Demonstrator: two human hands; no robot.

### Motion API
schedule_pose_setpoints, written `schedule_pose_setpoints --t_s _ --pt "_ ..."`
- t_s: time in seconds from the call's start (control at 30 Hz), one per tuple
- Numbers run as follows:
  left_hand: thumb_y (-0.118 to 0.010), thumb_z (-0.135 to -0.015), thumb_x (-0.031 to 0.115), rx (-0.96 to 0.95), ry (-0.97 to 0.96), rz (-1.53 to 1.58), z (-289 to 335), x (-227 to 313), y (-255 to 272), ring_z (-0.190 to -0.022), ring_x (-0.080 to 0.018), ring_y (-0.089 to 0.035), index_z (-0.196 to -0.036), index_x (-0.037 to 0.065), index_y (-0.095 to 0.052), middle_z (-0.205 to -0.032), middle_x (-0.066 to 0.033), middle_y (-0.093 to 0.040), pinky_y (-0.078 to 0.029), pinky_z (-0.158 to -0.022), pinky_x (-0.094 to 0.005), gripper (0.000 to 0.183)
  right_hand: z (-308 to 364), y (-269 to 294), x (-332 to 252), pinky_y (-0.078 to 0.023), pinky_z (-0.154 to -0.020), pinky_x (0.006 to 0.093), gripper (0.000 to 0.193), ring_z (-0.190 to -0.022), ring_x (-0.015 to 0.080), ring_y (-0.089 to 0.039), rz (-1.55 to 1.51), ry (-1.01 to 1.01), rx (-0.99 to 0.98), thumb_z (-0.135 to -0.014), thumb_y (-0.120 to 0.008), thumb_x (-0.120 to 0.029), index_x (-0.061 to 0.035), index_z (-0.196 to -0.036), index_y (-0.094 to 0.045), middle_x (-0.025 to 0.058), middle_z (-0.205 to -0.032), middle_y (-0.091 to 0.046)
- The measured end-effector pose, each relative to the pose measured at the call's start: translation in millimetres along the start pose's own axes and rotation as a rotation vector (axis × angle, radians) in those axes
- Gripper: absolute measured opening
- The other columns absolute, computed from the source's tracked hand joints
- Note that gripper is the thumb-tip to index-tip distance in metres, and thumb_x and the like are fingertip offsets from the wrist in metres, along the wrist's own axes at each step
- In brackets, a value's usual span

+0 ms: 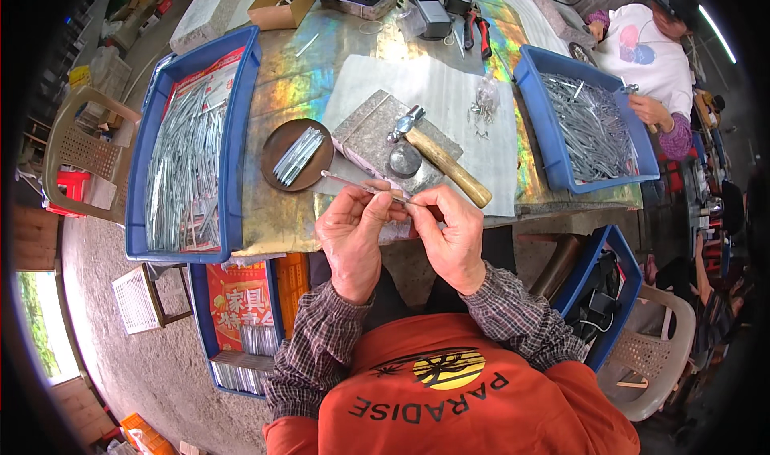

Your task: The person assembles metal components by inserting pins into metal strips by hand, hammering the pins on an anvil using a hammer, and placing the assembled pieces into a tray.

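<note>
Worktop [281, 224] — bins [232, 150] left and right
Between them, rods [297, 158] lie in a dish [280, 137] — right of it, a hammer [447, 166] lies partly on a slab [363, 123].

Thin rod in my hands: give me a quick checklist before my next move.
1. Thin rod held by left hand and right hand: ok.
2. Rod's end by the right fingers visible: cannot tell its condition; fingers cover it.
3. Stone block bare: not ok; wooden-handled hammer and round metal piece rest on it.
4. Brown dish holding silvery rods: ok.
5. Left blue bin stocked with rods: ok.
</note>
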State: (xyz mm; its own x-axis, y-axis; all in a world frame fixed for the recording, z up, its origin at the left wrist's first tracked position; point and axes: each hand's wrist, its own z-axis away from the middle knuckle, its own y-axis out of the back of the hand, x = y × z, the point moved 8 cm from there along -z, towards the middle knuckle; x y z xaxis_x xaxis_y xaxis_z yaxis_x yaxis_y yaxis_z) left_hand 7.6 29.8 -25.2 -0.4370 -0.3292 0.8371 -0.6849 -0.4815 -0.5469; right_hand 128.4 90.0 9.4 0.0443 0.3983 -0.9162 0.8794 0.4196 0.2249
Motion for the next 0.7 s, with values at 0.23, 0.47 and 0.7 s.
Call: schedule_pose_setpoints --t_s 0.23,0.47,0.7 --pt "-0.058 -0.09 0.002 -0.012 0.021 0.052 -14 2 -6 -0.072 -0.0156 -0.064 -0.099 -0.004 -0.058 -0.085 -0.0106 -0.065 -0.055 -0.067 -0.0279 0.011 -7 5 -2 -0.043 -0.05 0.0252 0.006 -0.057 0.0109 -0.054 -0.021 -0.008 0.03 -0.084 -0.061 0.005 0.0012 -0.086 -0.057 0.0066 -0.072 -0.055" --pt "-0.056 -0.09 -0.001 -0.065 -0.095 -0.199 -40 17 -10 -0.073 -0.0153 -0.063 -0.098 -0.006 -0.058 -0.086 -0.0116 -0.064 -0.053 -0.066 -0.025 0.01 -12 26 -15 -0.042 -0.05 0.0246 0.006 -0.058 0.0123 -0.054 0.132 0.1 0.041 -0.082 -0.063 0.002 0.0004 -0.085 -0.058 0.0062 -0.073 -0.055" --pt "-0.059 -0.088 -0.003 -0.041 -0.167 -0.465 -50 20 -18 -0.069 -0.0098 -0.059 -0.095 -0.006 -0.06 -0.083 -0.0073 -0.064 -0.048 -0.064 -0.0202 0.008 -10 32 -12 -0.042 -0.051 0.0246 0.006 -0.058 0.0133 -0.054 0.143 0.087 0.02 -0.082 -0.063 0.002 0.0002 -0.084 -0.058 0.0061 -0.072 -0.055"
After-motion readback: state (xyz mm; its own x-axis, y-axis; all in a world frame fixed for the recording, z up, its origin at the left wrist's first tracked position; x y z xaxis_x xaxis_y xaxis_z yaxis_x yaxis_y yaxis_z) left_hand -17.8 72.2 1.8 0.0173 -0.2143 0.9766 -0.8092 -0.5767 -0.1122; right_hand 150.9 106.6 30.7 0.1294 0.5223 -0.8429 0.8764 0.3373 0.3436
